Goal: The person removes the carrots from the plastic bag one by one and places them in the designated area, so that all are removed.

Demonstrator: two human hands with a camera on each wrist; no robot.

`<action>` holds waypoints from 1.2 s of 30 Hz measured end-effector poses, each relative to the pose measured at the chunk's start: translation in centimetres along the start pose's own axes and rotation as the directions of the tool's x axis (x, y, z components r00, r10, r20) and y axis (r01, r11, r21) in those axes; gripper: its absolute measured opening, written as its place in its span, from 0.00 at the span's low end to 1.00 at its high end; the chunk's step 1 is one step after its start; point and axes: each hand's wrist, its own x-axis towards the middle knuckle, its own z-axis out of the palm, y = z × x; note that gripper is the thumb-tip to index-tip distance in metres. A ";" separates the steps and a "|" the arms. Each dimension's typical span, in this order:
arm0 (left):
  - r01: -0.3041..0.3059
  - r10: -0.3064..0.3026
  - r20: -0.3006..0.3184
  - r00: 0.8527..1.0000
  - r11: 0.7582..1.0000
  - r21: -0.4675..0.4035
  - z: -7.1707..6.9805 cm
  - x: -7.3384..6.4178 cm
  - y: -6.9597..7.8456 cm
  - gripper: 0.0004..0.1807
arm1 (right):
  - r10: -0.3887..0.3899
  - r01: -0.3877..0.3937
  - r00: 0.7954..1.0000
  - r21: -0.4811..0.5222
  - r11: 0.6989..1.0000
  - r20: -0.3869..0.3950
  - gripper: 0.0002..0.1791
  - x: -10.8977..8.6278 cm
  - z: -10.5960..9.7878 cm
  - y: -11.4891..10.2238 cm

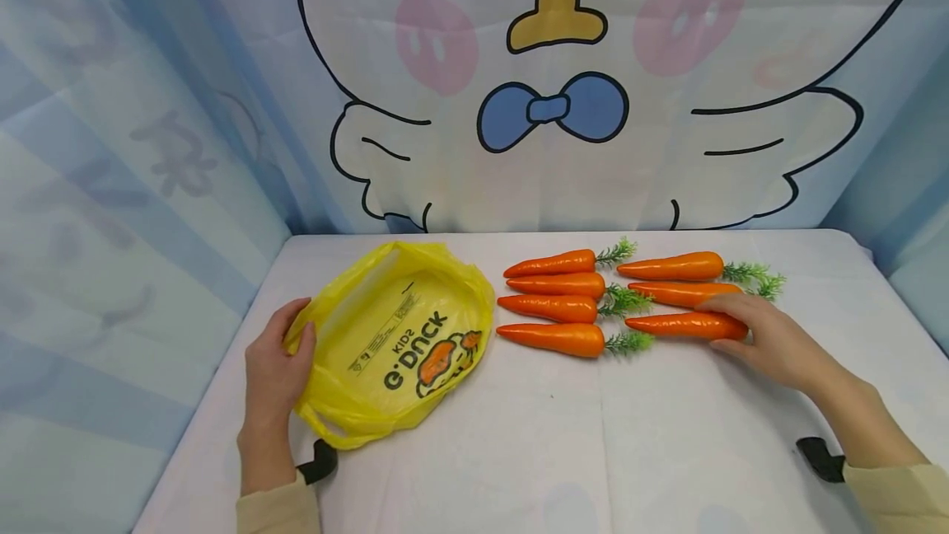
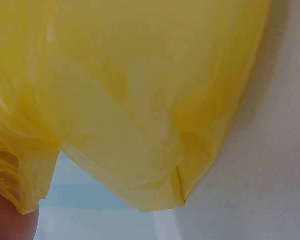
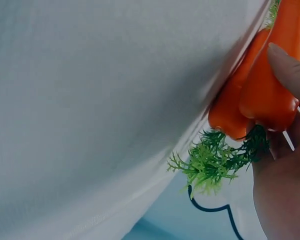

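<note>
A yellow plastic bag [image 1: 371,303] with a duck print lies at the left of the table, and my left hand [image 1: 276,365] pinches its left edge between thumb and fingers. In the left wrist view the bag [image 2: 130,85] fills most of the picture. At the right, my right hand [image 1: 778,344] grips the thick end of the nearest toy carrot [image 1: 678,325]. The right wrist view shows the thumb across this carrot [image 3: 270,95], with another carrot [image 3: 230,107] close behind it and green leaves [image 3: 210,165] below.
Two more carrots, a far one [image 1: 670,266] and a middle one [image 1: 675,293], lie behind the gripped one. Between them and the bag, several carrots form a column, with one [image 1: 552,339] nearest me. A white cloth [image 1: 534,452] covers the table; a printed curtain [image 1: 549,180] hangs behind.
</note>
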 end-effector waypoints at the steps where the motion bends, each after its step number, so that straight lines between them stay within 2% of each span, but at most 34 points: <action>1: -0.003 0.003 0.000 1.000 1.000 0.000 0.0 0.0 0.0 0.20 | 0.002 -0.002 1.000 -0.001 1.000 0.001 0.28 0.0 0.0 0.1; 15: 0.001 -0.001 0.010 1.000 1.000 -0.005 0.3 0.2 0.3 0.20 | 0.049 -0.048 0.998 -0.051 0.998 0.024 0.29 -0.5 0.1 0.5; 22: 0.003 -0.002 0.013 1.000 1.000 -0.005 0.3 0.1 0.4 0.20 | 0.032 -0.031 0.999 -0.063 0.998 0.012 0.28 -0.8 0.1 0.5; 30: 0.042 -0.042 0.026 0.999 0.999 0.010 0.3 0.0 0.5 0.21 | -0.006 0.005 1.000 -0.050 0.999 -0.015 0.29 -1.0 0.1 0.6; 36: 0.031 -0.032 0.024 0.999 0.999 0.020 0.2 -0.2 0.4 0.21 | 0.061 -0.061 0.998 -0.008 0.998 0.000 0.29 -1.0 -0.3 0.0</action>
